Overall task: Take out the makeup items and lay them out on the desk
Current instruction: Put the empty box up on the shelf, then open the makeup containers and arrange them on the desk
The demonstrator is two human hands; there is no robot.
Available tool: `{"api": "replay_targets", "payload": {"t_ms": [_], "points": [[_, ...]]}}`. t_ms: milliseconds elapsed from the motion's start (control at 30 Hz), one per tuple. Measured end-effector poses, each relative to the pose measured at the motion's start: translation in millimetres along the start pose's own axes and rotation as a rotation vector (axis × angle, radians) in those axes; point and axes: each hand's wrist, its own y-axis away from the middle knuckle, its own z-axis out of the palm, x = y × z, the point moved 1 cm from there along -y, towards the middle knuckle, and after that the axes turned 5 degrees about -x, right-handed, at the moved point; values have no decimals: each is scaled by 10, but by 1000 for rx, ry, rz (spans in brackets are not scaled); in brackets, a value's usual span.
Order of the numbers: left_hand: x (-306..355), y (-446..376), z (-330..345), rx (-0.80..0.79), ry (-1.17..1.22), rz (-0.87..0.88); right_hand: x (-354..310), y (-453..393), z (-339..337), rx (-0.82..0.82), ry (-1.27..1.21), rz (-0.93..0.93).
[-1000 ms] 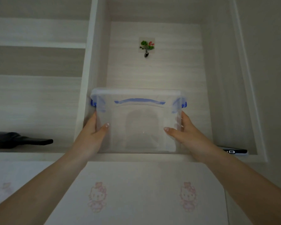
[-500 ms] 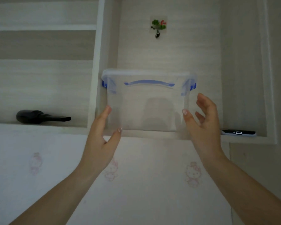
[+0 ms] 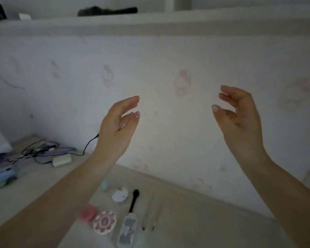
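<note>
Left hand (image 3: 117,126) and right hand (image 3: 240,115) raised, apart, palms faced each other. Both held nothing, fingers loosely curled, thumbs forward. 2 bare forearms angled up from lower corners. Nails pale, polished.

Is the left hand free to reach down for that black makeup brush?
Probably yes: the left hand is open and empty, and the black makeup brush lies uncovered on the desk below it.
</note>
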Motion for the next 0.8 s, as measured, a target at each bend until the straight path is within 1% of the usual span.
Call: {"api": "replay_targets", "payload": {"t_ms": [167, 267, 367, 467, 633, 800], "points": [[-540, 381, -611, 32, -37, -158, 280, 472, 664, -164, -23, 169], [-801, 437, -920, 53, -18, -229, 347, 609, 1023, -228, -12, 232], [-1100, 459, -1292, 35, 8, -267, 395, 719, 1494, -277, 7, 282], [-1425, 457, -1670, -19, 34, -331, 455, 858, 1982, -265, 4, 360], [-1983, 371, -2203, -154, 101, -406, 624, 1120, 2725, -239, 38, 498], [-2394, 402, -2485, -262, 102, -480, 824, 1371, 3160, -197, 129, 646]]}}
